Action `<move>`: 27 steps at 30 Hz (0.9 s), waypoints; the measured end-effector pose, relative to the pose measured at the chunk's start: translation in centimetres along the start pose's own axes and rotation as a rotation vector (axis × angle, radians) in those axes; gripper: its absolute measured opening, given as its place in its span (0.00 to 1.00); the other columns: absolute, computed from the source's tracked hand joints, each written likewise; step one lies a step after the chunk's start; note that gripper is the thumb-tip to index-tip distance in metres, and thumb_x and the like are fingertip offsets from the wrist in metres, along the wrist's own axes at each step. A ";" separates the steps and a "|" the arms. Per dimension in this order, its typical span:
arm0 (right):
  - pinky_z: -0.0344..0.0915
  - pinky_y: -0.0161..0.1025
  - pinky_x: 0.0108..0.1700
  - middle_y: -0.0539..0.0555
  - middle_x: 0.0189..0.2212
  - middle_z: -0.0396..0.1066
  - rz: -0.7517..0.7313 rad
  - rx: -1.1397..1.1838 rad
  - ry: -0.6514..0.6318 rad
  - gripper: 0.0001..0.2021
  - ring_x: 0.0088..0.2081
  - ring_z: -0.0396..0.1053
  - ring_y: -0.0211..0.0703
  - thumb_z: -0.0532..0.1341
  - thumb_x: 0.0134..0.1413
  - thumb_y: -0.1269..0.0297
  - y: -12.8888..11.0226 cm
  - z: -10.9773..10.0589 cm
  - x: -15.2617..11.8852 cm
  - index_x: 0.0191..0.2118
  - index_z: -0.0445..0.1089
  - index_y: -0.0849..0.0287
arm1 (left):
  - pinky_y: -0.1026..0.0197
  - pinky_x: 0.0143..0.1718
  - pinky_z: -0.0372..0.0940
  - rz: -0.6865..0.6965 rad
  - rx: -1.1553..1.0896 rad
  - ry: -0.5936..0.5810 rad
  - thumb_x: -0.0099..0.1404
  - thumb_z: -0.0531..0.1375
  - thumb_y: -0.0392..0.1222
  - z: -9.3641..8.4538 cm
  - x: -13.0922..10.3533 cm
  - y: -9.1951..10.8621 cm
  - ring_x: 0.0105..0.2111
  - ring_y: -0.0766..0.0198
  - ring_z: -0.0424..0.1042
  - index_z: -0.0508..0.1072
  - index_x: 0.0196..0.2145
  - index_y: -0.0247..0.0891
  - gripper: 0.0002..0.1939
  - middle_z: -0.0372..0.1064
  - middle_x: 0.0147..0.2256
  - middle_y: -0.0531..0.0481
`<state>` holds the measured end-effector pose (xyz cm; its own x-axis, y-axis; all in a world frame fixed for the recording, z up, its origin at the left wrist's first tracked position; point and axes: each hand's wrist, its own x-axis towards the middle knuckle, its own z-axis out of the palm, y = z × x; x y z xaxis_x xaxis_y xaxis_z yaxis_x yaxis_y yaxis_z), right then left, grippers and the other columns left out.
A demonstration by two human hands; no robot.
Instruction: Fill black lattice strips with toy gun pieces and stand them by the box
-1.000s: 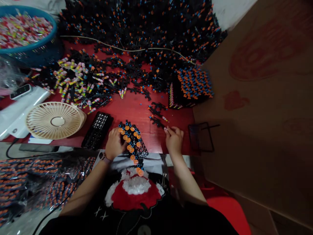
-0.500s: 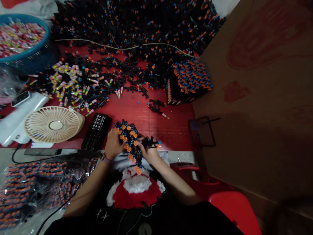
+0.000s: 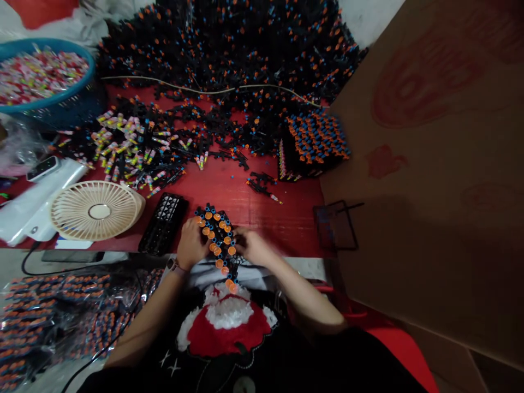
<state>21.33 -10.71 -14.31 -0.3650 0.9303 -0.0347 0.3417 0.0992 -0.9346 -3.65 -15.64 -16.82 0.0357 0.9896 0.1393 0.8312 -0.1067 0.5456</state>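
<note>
Close to my body, my left hand [image 3: 191,243] is wrapped round the left side of a cluster of black toy guns [image 3: 219,240] with orange and blue tips. The guns stand packed together, tips up, apparently in a black rack largely hidden under them. My right hand [image 3: 254,248] is closed at the cluster's right side, its fingers curled on a toy gun whose orange tip [image 3: 232,251] sits at the edge. Its fingertips are partly hidden. Left of my hands lies a black plastic rack [image 3: 164,222] with holes.
A cream fan [image 3: 98,210] stands at the left on the red tabletop [image 3: 229,188]. Beyond are heaped toy guns [image 3: 229,43], candy tubes [image 3: 123,136], a blue basket [image 3: 77,87] and a filled block of guns [image 3: 319,139]. A cardboard sheet [image 3: 417,218] rises at the right.
The toy gun that lay sideways in my right hand is now tipped upright at the cluster's right edge. My left hand keeps its hold. The view has shifted slightly.
</note>
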 end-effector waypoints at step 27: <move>0.79 0.51 0.52 0.58 0.41 0.83 -0.067 0.107 0.067 0.10 0.44 0.82 0.53 0.66 0.67 0.53 -0.3 1.2 -1.6 0.43 0.79 0.54 | 0.32 0.67 0.58 -0.072 0.121 0.087 0.68 0.58 0.52 1.2 -0.4 -0.6 0.61 0.37 0.62 0.63 0.58 0.30 0.28 0.66 0.57 0.26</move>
<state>20.73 -12.64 -14.36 -0.3244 0.9446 0.0497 0.2225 0.1272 -0.9666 -3.54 -15.82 -18.18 -0.0704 0.9816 0.1776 0.8909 -0.0182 0.4538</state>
